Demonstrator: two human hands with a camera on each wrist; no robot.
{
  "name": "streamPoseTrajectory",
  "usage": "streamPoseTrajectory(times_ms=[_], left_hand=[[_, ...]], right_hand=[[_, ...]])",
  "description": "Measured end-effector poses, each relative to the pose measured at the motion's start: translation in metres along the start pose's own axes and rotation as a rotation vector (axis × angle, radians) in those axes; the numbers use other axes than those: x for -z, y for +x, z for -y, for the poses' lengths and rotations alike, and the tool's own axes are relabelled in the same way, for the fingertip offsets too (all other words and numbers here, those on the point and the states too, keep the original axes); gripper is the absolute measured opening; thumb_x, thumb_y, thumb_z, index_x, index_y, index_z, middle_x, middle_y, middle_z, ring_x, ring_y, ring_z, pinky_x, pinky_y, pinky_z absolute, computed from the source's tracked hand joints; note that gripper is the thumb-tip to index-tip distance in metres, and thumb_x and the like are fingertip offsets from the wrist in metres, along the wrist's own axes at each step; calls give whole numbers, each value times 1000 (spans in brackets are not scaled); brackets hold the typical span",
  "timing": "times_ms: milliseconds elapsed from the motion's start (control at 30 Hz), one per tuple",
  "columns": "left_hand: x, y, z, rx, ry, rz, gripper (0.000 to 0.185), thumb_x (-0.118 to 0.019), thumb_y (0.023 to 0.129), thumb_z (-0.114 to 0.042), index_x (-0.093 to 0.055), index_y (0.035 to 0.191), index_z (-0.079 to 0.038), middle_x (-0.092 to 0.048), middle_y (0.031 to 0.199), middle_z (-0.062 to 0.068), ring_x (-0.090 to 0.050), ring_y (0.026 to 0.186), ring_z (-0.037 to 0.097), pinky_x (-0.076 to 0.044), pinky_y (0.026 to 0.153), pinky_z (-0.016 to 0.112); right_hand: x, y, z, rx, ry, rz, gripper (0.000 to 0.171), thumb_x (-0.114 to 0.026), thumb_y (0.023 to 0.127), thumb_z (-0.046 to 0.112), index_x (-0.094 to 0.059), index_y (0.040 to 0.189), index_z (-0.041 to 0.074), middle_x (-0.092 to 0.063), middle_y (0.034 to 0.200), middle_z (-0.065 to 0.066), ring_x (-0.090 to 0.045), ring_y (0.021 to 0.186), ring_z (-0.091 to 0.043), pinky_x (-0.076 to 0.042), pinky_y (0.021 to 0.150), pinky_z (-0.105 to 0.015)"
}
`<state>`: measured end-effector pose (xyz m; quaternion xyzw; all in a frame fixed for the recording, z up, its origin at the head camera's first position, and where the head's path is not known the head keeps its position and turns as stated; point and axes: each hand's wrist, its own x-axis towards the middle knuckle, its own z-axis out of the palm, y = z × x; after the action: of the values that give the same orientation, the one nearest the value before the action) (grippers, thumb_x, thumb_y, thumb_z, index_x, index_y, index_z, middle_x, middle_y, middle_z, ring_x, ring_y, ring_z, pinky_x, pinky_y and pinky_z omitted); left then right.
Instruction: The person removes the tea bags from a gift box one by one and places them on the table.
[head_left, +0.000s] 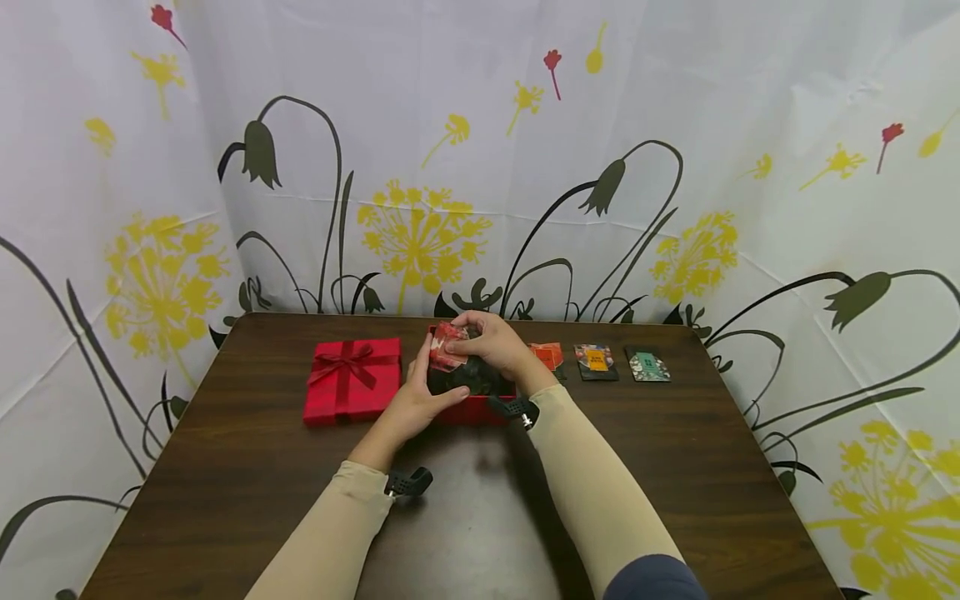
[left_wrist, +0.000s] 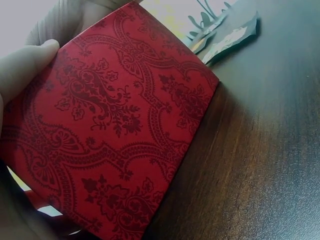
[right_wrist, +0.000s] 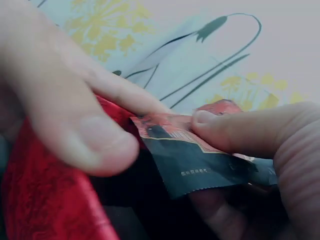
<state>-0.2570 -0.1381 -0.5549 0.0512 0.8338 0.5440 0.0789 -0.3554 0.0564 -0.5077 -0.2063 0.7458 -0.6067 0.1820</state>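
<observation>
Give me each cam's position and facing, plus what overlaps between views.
Head: worn on the head, looking forward and down at the brown table; shows both sleeved forearms, left hand and right hand at the open red box.
Left wrist: at the left hand, close on the box's patterned side; a thumb shows.
Right wrist: at the right hand, facing the curtain; fingers pinch a packet.
Shared: box and table in head and left wrist; packet in head and right wrist.

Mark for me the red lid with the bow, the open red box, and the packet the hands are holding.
Lid (head_left: 352, 379): head view, on the bow's knot.
Box (left_wrist: 120, 140): left wrist view, on the patterned red side.
Packet (right_wrist: 195, 160): right wrist view, on its dark lower half.
</observation>
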Motion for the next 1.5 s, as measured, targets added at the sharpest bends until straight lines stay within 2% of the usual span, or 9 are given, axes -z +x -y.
streamPoseTrajectory(times_ms=[167, 300, 467, 567, 733, 867, 1100, 1367, 1500], left_hand=[[-1, 0, 1, 5, 5, 1, 123, -80, 92, -60, 9, 175, -41, -14, 180, 18, -30, 162, 51, -28, 127, 75], [-1, 0, 1, 13, -8, 4, 122, -80, 93, -59, 8, 175, -42, -11, 181, 17, -28, 163, 52, -28, 127, 76], [0, -1, 0, 23, -5, 8, 120, -81, 92, -61, 6, 174, -47, -10, 182, 16, -29, 162, 54, -28, 125, 78], [0, -2, -1, 23, -6, 11, 117, -81, 93, -58, 3, 174, -48, -10, 182, 15, -29, 162, 53, -29, 125, 78], [2, -3, -1, 23, -3, 6, 115, -80, 95, -54, 4, 173, -48, -9, 182, 16, -28, 162, 53, -29, 125, 78], [2, -3, -1, 19, -4, 10, 118, -80, 95, -53, 7, 174, -47, -6, 183, 14, -25, 164, 52, -28, 126, 77], [-1, -1, 0, 12, 0, 10, 123, -81, 92, -59, 7, 175, -41, -4, 184, 15, -23, 164, 54, -28, 125, 78], [0, -3, -1, 29, -24, 23, 124, -83, 92, -56, 9, 174, -45, 1, 185, 12, -17, 167, 51, -26, 126, 78], [1, -2, 1, 25, -22, 20, 124, -84, 92, -54, 9, 174, -43, 2, 185, 12, -14, 168, 50, -25, 126, 78]], right_hand=[[-4, -7, 2, 56, -88, -107, 25, -89, 93, 17, -74, 112, 12, -73, 107, -2, -66, 92, -17, -59, 78, -30], [-5, -14, 4, 111, -127, -249, 22, -88, 94, 19, -69, 103, 13, -67, 101, 0, -60, 91, -16, -53, 75, -28], [-9, -27, 12, 161, -8, -402, 25, -84, 98, 16, -60, 96, 10, -69, 98, -2, -62, 87, -13, -52, 72, -24], [-10, -37, 17, 167, 89, -429, 26, -83, 98, 12, -60, 110, 7, -73, 104, -6, -68, 88, -11, -57, 73, -22], [-8, -55, 17, 206, 151, -395, 54, -75, 102, 5, -46, 147, 6, -70, 124, -18, -72, 96, -13, -61, 78, -21], [-3, -74, 16, 232, 136, -455, 50, -72, 104, 2, -48, 147, 4, -66, 130, -20, -69, 105, -17, -62, 82, -22], [24, -111, 7, 261, 66, -570, 44, -76, 102, 6, -53, 140, 3, -67, 122, -18, -70, 101, -17, -63, 78, -23], [63, -147, -19, 247, 62, -671, 51, -73, 103, 3, -46, 146, -2, -65, 122, -16, -72, 96, -10, -62, 75, -20], [82, -162, -35, 217, 65, -721, 55, -72, 104, 3, -41, 149, -2, -66, 125, -20, -72, 95, -6, -61, 75, -18]])
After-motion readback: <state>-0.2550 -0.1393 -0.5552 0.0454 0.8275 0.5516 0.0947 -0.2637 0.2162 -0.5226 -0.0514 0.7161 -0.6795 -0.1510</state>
